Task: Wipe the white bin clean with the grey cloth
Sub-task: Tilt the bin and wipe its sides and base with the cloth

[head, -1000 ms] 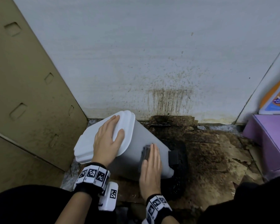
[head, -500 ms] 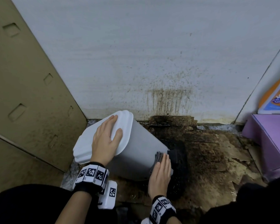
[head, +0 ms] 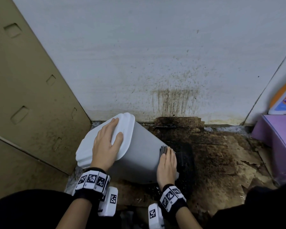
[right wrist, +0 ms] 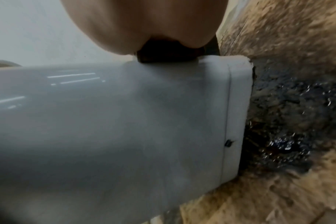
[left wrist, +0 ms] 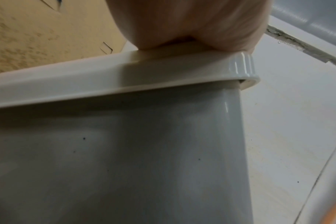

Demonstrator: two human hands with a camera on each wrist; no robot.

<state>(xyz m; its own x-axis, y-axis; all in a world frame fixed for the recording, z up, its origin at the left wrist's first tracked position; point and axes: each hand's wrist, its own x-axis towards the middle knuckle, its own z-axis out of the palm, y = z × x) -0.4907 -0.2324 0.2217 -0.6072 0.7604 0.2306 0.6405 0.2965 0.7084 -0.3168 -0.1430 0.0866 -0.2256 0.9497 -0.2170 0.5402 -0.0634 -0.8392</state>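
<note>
Fingers of our right hand (head: 167, 164) lie flat together, pressing the grey cloth (head: 163, 149) on the tilted white bin (head: 139, 156), lower centre – left hand (head: 106, 142) spread on the lid (head: 122, 128). Bin may skid on the wet floor (head: 213, 154).

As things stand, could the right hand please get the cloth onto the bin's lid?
Probably not without shifting: the left hand lies flat across the lid, and the right hand presses the grey cloth down near the bin's base.

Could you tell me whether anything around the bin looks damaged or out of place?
Yes: the floor covering beside the tilted white bin is stained dark, wet-looking and peeling, and brown streaks run down the wall above it.
</note>
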